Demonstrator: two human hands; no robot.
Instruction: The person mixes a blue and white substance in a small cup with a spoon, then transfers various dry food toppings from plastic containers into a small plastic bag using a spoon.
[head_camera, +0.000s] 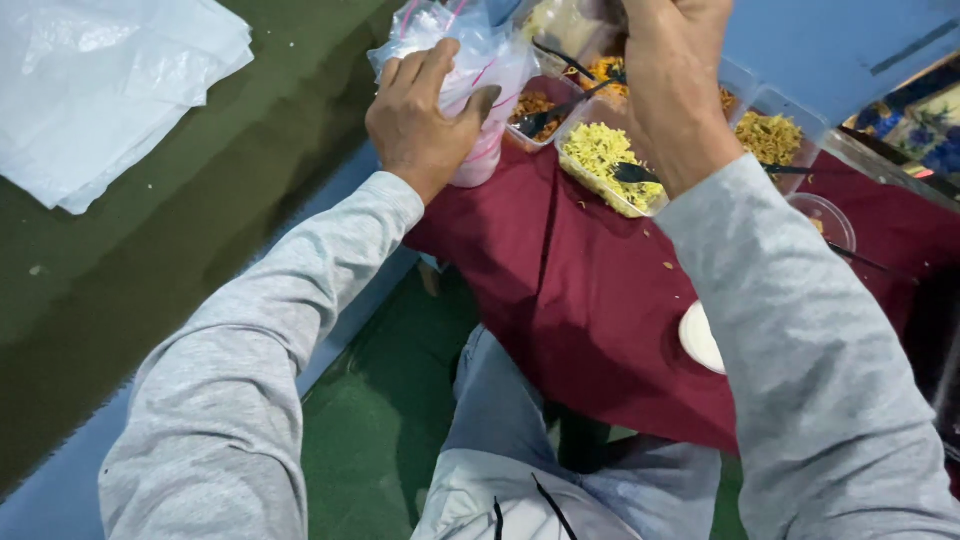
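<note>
My left hand (420, 115) grips a clear plastic bag (478, 55) with pink lines, held upright at the far edge of a table draped in a maroon cloth (580, 290). My right hand (670, 75) is raised over clear food containers, fingers closed near the top of the bag; what it holds is cut off by the frame's top edge. Below it sits a container of yellow shredded snack (600, 160) with a dark spoon (635, 173) in it. Both arms wear grey sleeves.
More clear tubs hold orange-brown snack (535, 105) and yellow-brown snack (770, 138), each with dark spoons. A white lid (698, 338) lies on the cloth. A stack of white plastic bags (110, 85) lies at the upper left on a green surface.
</note>
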